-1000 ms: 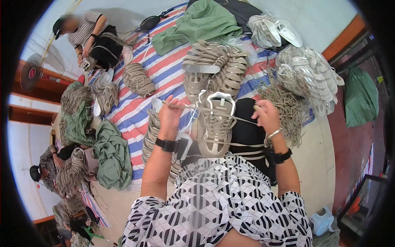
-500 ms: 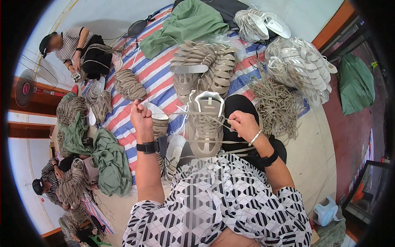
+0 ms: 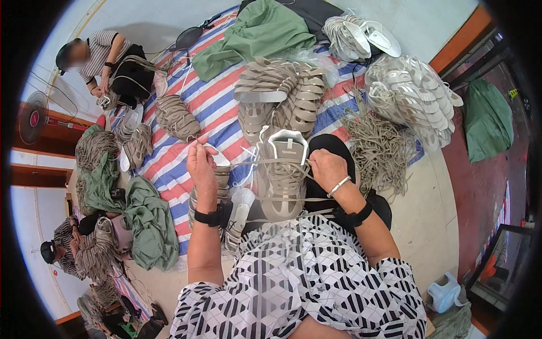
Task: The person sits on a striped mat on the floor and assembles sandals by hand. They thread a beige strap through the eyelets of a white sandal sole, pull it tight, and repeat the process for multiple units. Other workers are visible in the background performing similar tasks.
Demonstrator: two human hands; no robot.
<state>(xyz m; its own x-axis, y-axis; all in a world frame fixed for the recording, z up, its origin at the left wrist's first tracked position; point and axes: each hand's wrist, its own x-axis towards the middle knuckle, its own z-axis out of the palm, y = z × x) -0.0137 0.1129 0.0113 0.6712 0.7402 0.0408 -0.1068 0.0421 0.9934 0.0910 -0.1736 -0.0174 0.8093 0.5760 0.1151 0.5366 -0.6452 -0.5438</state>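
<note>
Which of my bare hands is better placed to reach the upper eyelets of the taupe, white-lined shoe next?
Probably your right hand: its fingers are close beside the shoe, while your left hand is farther out, with flat beige lace spanning the gap.

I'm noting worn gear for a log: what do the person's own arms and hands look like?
The short left sleeve and right sleeve have a black, white and grey geometric print. Black wrist straps with dark blocks circle both forearms. The right hand has a pale bracelet at its wrist; the left hand shows none. Neither is gloved.
</note>
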